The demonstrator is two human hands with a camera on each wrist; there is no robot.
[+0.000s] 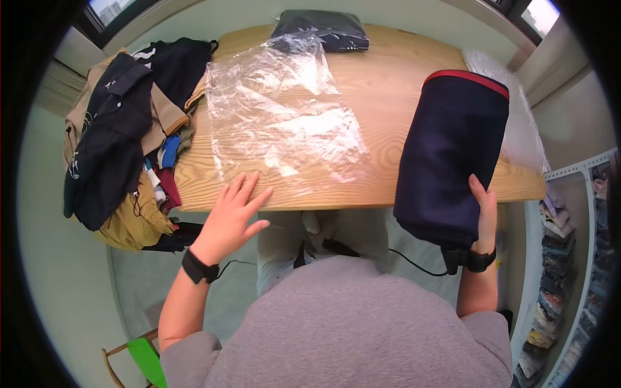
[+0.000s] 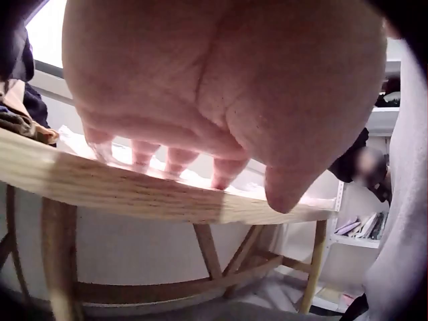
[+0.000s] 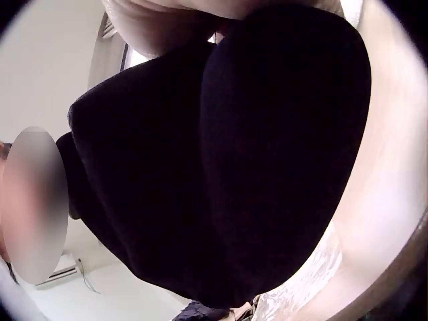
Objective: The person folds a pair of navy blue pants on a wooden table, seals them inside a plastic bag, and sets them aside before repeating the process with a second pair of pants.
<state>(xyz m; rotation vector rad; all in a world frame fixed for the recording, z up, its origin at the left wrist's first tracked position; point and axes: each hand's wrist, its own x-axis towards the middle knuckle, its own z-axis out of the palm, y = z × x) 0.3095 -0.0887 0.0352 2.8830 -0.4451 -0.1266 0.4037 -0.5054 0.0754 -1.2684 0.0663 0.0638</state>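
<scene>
My right hand (image 1: 486,210) grips the lower right side of a folded navy garment (image 1: 453,145) with a red trim along its far end, held up over the table's right side. In the right wrist view the dark folded cloth (image 3: 221,154) fills most of the picture and hides most of the fingers. Fingers spread, my left hand (image 1: 231,223) reaches over the table's front edge. Its fingertips lie at the near left edge of a clear plastic bag (image 1: 278,116), spread flat on the wood. From below, the left wrist view shows the palm (image 2: 200,73) above the table rim.
Heaped clothes (image 1: 116,129) cover the table's left end and hang over its edge. A dark garment packed in plastic (image 1: 323,29) lies at the back. More clear plastic bags (image 1: 517,123) lie at the right, near a shelf of folded clothes (image 1: 550,284). The wooden table (image 1: 378,84) has a curved edge.
</scene>
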